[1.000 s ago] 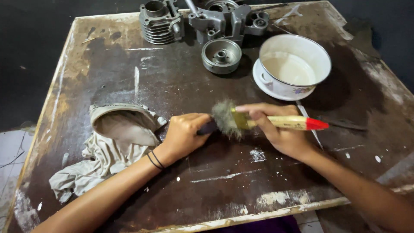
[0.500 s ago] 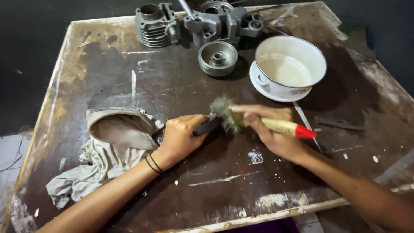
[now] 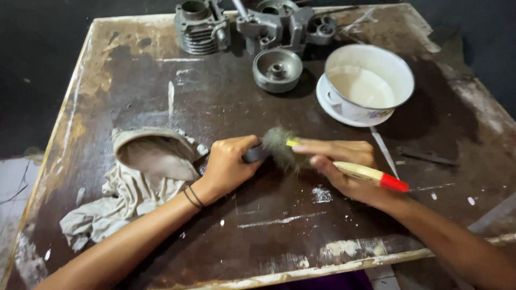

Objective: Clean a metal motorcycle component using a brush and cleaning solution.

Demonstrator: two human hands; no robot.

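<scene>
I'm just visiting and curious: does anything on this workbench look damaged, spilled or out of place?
The table is badly worn, its dark top scraped pale along the edges and flecked white. A grubby rag lies crumpled beside the left hand. The bowl sits upright; nothing looks spilled.

Two hands are seen, a left hand (image 3: 228, 164) and a right hand (image 3: 344, 169). One paintbrush (image 3: 344, 166) with a red-tipped wooden handle is counted, and one small dark part (image 3: 253, 154) beside its bristles. One white enamel bowl (image 3: 371, 80) is found at the far right, set on one saucer (image 3: 328, 104). Three grey metal engine parts are counted along the far edge: one finned cylinder (image 3: 200, 27), one larger casting (image 3: 285, 24) and one round cup-shaped piece (image 3: 277, 69). One crumpled rag (image 3: 134, 188) is seen at the near left. Two thin dark bands (image 3: 193, 197) are worn on the left wrist. One worn wooden table (image 3: 134, 86) is counted.
</scene>
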